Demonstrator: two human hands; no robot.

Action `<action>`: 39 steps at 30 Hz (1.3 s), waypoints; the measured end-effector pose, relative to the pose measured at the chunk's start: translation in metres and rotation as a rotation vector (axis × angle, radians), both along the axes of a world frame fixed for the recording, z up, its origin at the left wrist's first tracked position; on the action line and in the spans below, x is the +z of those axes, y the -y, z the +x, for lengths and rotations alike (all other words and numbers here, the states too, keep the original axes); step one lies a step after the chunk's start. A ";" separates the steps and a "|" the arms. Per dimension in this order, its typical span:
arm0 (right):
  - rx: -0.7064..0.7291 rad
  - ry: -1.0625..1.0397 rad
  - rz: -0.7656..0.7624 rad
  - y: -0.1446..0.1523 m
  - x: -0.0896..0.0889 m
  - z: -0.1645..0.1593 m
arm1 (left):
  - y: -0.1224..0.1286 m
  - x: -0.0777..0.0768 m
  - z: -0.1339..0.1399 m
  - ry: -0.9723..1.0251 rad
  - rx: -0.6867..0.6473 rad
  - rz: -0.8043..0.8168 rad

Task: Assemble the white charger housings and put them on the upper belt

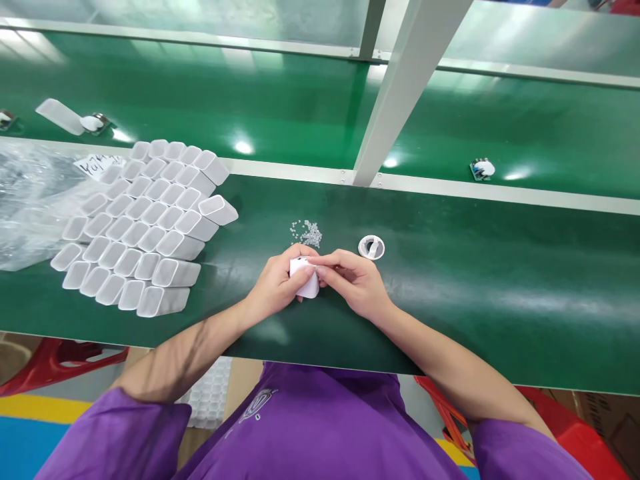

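My left hand (274, 285) is closed around a small white plastic housing (311, 289) above the green bench, with the thumb across its front. Dark openings show near the housing's top edge. At that edge, my right hand (364, 285) is closed in a pinch, thumb and fingertips together; whatever is between them is too small or hidden to name. Just beyond my left hand lies a little pile of tiny clear pieces (312, 235). A round white ring-shaped part (371, 247) with a bar across it sits on the bench beyond my right hand.
Many white tube-like shells (145, 213) stand packed together at the left, beside a clear plastic bag (35, 200). A metal post (400, 87) rises behind the bench. On the green belt beyond are a small circuit assembly (483, 169) and a white shell (60, 116).
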State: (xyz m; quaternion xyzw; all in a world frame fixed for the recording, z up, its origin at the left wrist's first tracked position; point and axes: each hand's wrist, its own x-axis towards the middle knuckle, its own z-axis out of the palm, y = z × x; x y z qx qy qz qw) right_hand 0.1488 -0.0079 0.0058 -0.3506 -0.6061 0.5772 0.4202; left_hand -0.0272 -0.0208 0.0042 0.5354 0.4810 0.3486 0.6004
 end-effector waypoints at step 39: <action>0.002 -0.019 -0.012 0.004 -0.009 -0.005 | -0.003 -0.011 -0.002 -0.055 0.030 0.077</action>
